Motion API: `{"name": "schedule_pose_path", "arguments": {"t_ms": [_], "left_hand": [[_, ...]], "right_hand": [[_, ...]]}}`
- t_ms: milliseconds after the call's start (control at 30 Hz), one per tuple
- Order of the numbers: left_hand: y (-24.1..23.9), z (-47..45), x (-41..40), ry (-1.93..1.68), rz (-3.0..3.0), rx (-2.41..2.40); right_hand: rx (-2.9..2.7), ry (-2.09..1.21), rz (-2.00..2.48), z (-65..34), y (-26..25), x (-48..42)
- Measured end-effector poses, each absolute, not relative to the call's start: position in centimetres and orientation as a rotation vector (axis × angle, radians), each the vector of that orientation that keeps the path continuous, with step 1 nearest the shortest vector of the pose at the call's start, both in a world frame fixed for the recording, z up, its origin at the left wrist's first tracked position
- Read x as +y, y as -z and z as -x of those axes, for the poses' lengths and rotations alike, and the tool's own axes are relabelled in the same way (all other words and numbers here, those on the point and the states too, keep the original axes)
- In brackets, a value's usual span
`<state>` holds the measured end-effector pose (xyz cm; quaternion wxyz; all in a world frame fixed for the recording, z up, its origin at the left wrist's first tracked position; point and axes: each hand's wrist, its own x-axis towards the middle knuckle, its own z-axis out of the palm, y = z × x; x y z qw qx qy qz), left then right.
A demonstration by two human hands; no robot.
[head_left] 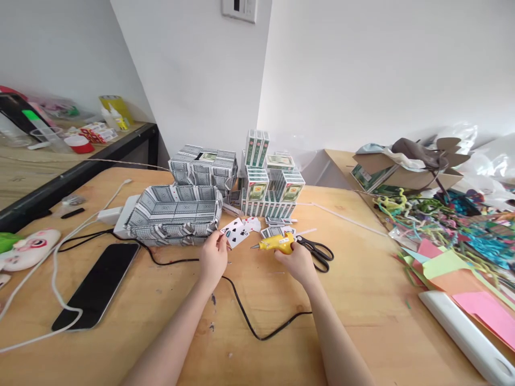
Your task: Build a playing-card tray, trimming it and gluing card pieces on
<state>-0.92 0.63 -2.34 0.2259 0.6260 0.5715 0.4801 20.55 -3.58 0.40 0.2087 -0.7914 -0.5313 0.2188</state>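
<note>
You have a playing card (235, 236) with black spade pips near the middle of the frame, pinched between the thumb and fingers of your left hand (214, 255). Your right hand (296, 260) is wrapped around a yellow glue gun (279, 244) just right of centre, its nozzle pointing left toward the card but apart from it. More loose cards (272, 231) lie just behind the gun, and black-handled scissors (319, 253) rest just right of your right hand. Left of centre, beside your left hand, stands an open box of folded cards (161, 234); behind it is a second folded-card piece (203, 169). Card packs (292, 187) are stacked behind your hands, at upper centre. A phone (96, 287) lies at lower left; coloured paper sheets (454, 271) spread at lower right.
</note>
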Motion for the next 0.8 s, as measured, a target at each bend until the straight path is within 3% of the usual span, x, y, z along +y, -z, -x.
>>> {"name": "schedule_pose_path", "arguments": {"t_ms": [333, 800], "left_hand": [[1.8, 0.3, 0.1, -1.281, -2.054, 1.505], [1.3, -0.5, -0.7, -1.221, -2.139, 1.411]], "right_hand": [[-1.226, -0.516, 1.993, -19.6, -0.8, -3.8], [-1.322, -0.428, 2.192, -19.4, -0.1, -3.6]]}}
